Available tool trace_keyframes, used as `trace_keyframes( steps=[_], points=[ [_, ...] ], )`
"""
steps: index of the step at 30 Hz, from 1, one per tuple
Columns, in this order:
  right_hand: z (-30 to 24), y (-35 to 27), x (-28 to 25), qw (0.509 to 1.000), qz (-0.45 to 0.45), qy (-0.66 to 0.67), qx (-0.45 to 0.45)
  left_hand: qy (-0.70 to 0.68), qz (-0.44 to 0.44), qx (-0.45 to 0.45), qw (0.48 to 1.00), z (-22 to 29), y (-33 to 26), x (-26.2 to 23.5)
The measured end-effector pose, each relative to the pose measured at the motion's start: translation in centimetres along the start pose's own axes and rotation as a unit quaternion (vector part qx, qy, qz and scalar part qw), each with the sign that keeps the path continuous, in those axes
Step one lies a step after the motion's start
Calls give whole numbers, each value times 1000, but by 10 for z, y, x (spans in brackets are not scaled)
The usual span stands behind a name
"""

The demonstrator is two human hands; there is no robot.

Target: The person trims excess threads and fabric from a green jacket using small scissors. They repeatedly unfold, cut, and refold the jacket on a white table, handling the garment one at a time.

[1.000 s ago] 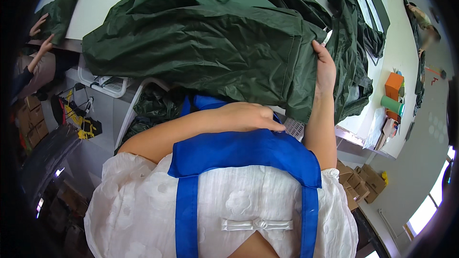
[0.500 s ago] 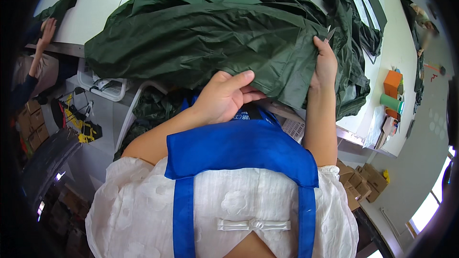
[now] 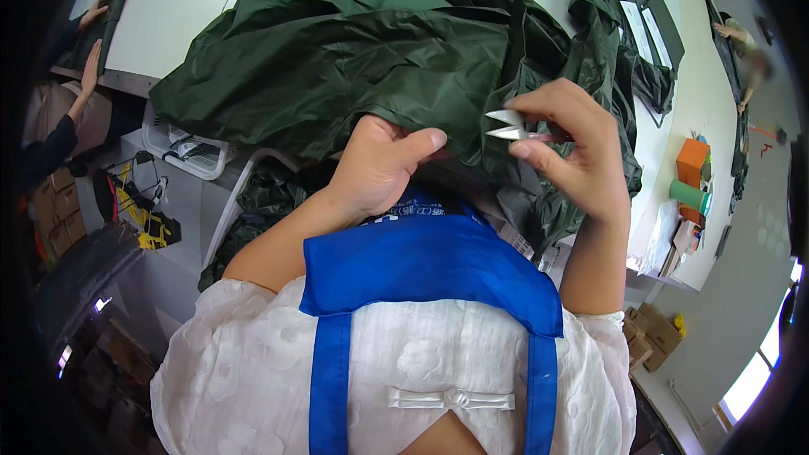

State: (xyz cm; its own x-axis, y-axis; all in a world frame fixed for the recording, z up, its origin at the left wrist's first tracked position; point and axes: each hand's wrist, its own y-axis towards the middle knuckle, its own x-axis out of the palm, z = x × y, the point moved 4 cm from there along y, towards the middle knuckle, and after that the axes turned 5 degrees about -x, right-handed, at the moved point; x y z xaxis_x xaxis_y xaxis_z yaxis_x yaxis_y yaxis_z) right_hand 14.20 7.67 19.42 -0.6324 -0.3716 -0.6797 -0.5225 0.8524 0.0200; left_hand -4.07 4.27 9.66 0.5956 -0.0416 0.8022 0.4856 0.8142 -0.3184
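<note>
A large dark green, shiny garment [image 3: 337, 67] lies heaped over the near edge of the white table and hangs toward me. My left hand [image 3: 379, 160] grips its lower edge, with the thumb on top and the fingers hidden under the fabric. To the right, my right hand [image 3: 577, 147] holds small thread snips [image 3: 508, 125]. Their two pointed metal blades are spread apart and point left, close to the cloth between my hands. Whether the blades touch the fabric, I cannot tell.
A folded green piece with white strips [image 3: 645, 29] lies at the far right of the table [image 3: 173, 0], and an orange box [image 3: 693, 160] and a green roll [image 3: 689, 195] stand near its right edge. At far left, another person's hands [image 3: 91, 67] press green fabric. White bins [image 3: 190, 160] sit below.
My right hand has let go of the garment's right part and moved left and down, bringing the snips' blades toward my left hand. At far left, the other person's fabric has been folded narrower.
</note>
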Motion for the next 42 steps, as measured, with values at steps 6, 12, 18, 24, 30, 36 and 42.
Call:
trace_keyframes(
  steps=[6, 12, 18, 24, 30, 36, 42],
  points=[
    [-11, 42, 0, 995, 8, 72, -69, 80, 14, 51, 995, 5, 0, 2],
    [12, 22, 27, 992, -91, 82, -16, -21, 9, 7, 1000, 1, -4, -1],
    [17, -9, 36, 987, 43, 144, 58, -40, 19, -7, 999, 4, -4, -1],
    [5, -5, 27, 992, 123, -29, -9, -14, 5, -12, 1000, 10, -4, 1],
    [6, 5, 29, 995, 79, -34, -54, -23, 9, -22, 999, 11, -6, 4],
    [9, 9, 31, 996, 72, 15, -51, -30, -2, -25, 999, 11, -5, 3],
    [21, 4, 33, 995, 85, 51, -29, -11, 16, -29, 999, 9, -6, -1]
  ],
)
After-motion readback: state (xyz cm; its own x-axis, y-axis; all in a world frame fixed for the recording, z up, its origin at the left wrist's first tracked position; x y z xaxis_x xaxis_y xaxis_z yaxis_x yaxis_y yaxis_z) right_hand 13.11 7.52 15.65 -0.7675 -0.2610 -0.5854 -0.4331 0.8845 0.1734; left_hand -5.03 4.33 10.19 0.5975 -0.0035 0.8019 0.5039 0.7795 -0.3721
